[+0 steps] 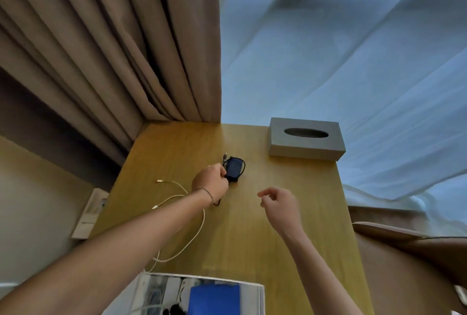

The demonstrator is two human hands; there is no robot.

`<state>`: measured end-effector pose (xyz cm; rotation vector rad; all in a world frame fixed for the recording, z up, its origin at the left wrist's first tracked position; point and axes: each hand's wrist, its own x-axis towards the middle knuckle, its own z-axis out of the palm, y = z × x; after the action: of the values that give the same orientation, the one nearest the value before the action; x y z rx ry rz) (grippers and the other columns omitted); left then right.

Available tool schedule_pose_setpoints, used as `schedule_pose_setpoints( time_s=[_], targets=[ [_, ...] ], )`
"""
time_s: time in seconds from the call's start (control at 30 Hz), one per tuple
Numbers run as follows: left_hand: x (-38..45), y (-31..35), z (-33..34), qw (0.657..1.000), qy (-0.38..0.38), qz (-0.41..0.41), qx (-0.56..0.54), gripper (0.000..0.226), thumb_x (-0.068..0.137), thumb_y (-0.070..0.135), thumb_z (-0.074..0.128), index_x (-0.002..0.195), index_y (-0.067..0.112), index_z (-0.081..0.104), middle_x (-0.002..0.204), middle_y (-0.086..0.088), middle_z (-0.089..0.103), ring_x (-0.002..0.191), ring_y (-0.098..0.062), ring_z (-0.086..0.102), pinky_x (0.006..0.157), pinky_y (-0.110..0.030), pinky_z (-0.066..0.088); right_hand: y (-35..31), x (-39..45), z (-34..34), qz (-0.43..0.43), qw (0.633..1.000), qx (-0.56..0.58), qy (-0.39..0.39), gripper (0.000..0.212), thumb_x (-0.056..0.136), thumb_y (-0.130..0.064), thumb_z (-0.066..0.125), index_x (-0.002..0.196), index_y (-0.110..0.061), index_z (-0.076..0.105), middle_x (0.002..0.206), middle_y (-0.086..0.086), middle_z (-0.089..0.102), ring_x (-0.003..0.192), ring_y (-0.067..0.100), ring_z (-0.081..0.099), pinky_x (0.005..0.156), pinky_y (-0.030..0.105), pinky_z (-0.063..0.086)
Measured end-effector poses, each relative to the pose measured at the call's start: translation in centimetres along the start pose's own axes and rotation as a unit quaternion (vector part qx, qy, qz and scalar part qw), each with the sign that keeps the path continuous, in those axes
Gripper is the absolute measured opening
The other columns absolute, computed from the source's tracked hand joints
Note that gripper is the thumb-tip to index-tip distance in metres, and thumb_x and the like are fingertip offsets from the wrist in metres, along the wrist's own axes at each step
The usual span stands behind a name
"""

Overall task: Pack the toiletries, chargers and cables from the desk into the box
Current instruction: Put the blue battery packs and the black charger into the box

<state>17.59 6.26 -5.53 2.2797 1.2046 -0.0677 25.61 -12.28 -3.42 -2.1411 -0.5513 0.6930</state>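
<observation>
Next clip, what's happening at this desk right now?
A person is clearing a wooden desk into a box at its near edge. The left hand grips a black charger with its cable wrapped around it, still on the desk. The right hand hovers nearby, loosely curled, holding nothing. A white cable still lies loose on the desk, and a grey tissue box sits at the far corner.

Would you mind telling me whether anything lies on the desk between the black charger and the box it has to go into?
Only bare desk shows between the black charger, gripped by the left hand, and the box. The white cable loops just left of that path.
</observation>
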Motion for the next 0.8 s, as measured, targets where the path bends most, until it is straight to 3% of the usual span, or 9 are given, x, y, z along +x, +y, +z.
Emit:
schedule_pose_setpoints(
  time_s=[0.1,0.2,0.3,0.43,0.53,0.63,0.73,0.8],
  targets=[
    [2.8,1.0,1.7,1.000,0.014,0.003,0.020,0.025,0.092,0.018,0.055,0.115,0.021,0.061,0.111,-0.003,0.066,0.091,-0.022,0.062,0.072,-0.032,0.052,1.5,0.6,0.2,0.003,1.000,0.029,-0.002,0.022,0.097,-0.009,0.056,0.097,-0.022,0.074,0.070,-0.002,0.070,0.050,0.002,0.053,0.042,0.019,0.042],
    [4.6,1.6,3.1,0.997,0.030,-0.007,0.067,0.020,0.090,0.028,0.057,0.109,0.022,0.056,0.112,-0.003,0.064,0.087,-0.024,0.060,0.067,-0.031,0.044,2.6,0.7,0.5,-0.003,0.999,0.036,-0.010,0.022,0.097,-0.011,0.057,0.094,-0.027,0.072,0.070,-0.005,0.070,0.050,0.003,0.056,0.043,0.020,0.042],
    [5.8,1.8,4.2,0.991,0.042,-0.014,0.125,0.035,0.086,0.043,0.062,0.110,0.021,0.051,0.109,-0.004,0.065,0.090,-0.029,0.064,0.066,-0.033,0.045,3.3,0.5,0.5,-0.014,0.999,0.041,-0.027,0.023,0.097,-0.012,0.058,0.093,-0.029,0.072,0.073,-0.009,0.070,0.059,0.007,0.062,0.046,0.022,0.047],
    [6.3,1.7,5.5,0.982,0.061,0.018,0.180,0.051,0.082,0.054,0.070,0.114,0.021,0.046,0.100,-0.003,0.068,0.087,-0.028,0.067,0.062,-0.032,0.042,3.7,0.1,0.1,-0.027,0.997,0.063,-0.029,0.024,0.097,-0.009,0.057,0.096,-0.026,0.075,0.075,-0.008,0.070,0.058,-0.001,0.059,0.048,0.020,0.047],
    [5.5,1.3,5.4,0.986,0.051,0.040,0.153,0.054,0.081,0.043,0.073,0.122,0.020,0.048,0.097,-0.003,0.070,0.078,-0.022,0.063,0.059,-0.031,0.045,3.3,-0.2,-0.3,-0.036,0.996,0.075,-0.029,0.024,0.097,-0.009,0.056,0.098,-0.025,0.075,0.077,-0.006,0.071,0.058,0.007,0.059,0.052,0.032,0.052],
    [3.6,0.9,4.3,0.991,0.032,0.073,0.105,0.046,0.081,0.045,0.070,0.119,0.023,0.054,0.097,0.001,0.065,0.079,-0.018,0.056,0.065,-0.030,0.043,2.3,-0.8,-0.9,-0.054,0.995,0.085,-0.021,0.024,0.098,-0.008,0.056,0.101,-0.024,0.074,0.079,-0.005,0.071,0.063,0.018,0.063,0.055,0.038,0.054],
    [0.7,0.3,2.3,0.993,-0.008,0.090,0.073,0.036,0.081,0.047,0.065,0.111,0.029,0.059,0.101,0.001,0.059,0.081,-0.018,0.057,0.065,-0.030,0.044,1.0,-1.6,-1.1,-0.081,0.993,0.081,-0.007,0.023,0.099,-0.011,0.057,0.103,-0.026,0.073,0.083,-0.008,0.071,0.071,0.016,0.065,0.058,0.035,0.055],
    [-1.7,-0.3,0.5,0.991,-0.036,0.104,0.075,0.035,0.078,0.047,0.063,0.110,0.033,0.062,0.100,0.001,0.054,0.078,-0.017,0.057,0.062,-0.030,0.045,0.1,-2.1,-0.8,-0.113,0.993,0.040,0.002,0.027,0.097,-0.010,0.058,0.109,-0.029,0.072,0.095,-0.017,0.070,0.083,0.001,0.064,0.066,0.023,0.055]
  ],
)
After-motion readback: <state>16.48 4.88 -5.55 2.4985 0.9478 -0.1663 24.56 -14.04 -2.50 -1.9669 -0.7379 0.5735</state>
